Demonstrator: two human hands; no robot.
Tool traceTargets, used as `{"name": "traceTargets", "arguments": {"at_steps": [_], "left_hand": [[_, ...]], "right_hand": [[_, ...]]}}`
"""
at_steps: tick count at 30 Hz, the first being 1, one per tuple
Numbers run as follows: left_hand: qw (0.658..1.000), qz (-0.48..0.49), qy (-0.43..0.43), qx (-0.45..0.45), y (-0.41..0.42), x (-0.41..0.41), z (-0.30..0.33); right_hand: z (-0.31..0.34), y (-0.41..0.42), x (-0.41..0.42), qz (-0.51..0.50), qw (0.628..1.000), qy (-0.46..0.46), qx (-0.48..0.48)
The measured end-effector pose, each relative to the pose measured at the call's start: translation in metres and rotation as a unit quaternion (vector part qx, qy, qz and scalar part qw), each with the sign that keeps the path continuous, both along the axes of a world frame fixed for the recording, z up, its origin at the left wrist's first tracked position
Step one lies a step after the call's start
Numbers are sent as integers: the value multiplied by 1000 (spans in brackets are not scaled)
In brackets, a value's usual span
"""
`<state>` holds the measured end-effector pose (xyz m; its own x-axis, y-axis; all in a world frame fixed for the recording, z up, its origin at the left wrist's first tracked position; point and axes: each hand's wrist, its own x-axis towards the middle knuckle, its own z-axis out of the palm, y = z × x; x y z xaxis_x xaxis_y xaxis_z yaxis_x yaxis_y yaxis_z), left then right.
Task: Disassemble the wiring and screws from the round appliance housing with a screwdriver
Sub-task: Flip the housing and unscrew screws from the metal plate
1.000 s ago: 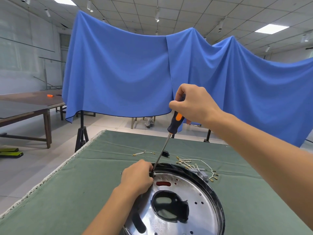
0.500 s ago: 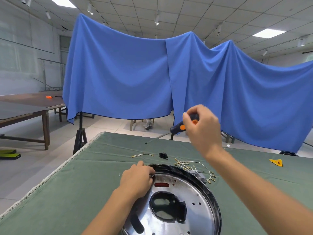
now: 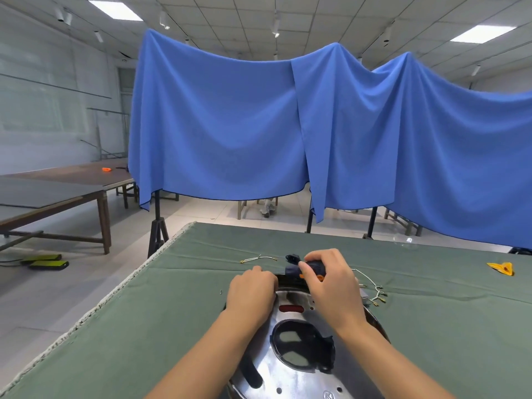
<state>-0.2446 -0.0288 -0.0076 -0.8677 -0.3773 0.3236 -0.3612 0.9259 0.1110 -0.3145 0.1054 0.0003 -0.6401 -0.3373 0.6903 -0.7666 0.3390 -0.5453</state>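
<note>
While right hand [image 3: 331, 286] grips screwdriver [image 3: 309, 269], left hand [image 3: 251, 292] on housing [image 3: 290, 372]

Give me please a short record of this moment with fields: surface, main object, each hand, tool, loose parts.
surface: table with green cloth
main object: round appliance housing, shiny metal, lying on the cloth
left hand: rests on the housing's far rim, fingers curled; hold unclear
right hand: grips the screwdriver
tool: screwdriver, black and orange handle, shaft hidden
loose parts: wire piece; wire bundle right of the housing; yellow object far right
</note>
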Motion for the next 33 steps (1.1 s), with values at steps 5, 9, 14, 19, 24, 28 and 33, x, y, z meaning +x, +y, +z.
{"name": "traceTargets", "arguments": {"at_steps": [5, 9, 14, 19, 24, 28, 33], "left_hand": [[998, 3, -1, -56, 0, -6, -1], [995, -6, -9, -94, 1, -10, -4], [997, 2, 37, -71, 2, -9, 0], [938, 28, 256, 234, 0, 2, 14], [801, 48, 343, 489, -24, 23, 19], [685, 79, 367, 625, -52, 40, 11], [655, 138, 359, 650, -74, 47, -18]], "right_hand": [[-2, 0, 5, 14, 998, 3, 61], [-5, 0, 9, 17, 995, -7, 98], [-9, 0, 10, 16, 990, -34, 140], [-12, 0, 12, 21, 981, -43, 188], [-14, -1, 13, 21, 975, -35, 219], [-15, -2, 12, 23, 972, -31, 230], [-15, -4, 13, 14, 967, -20, 254]]}}
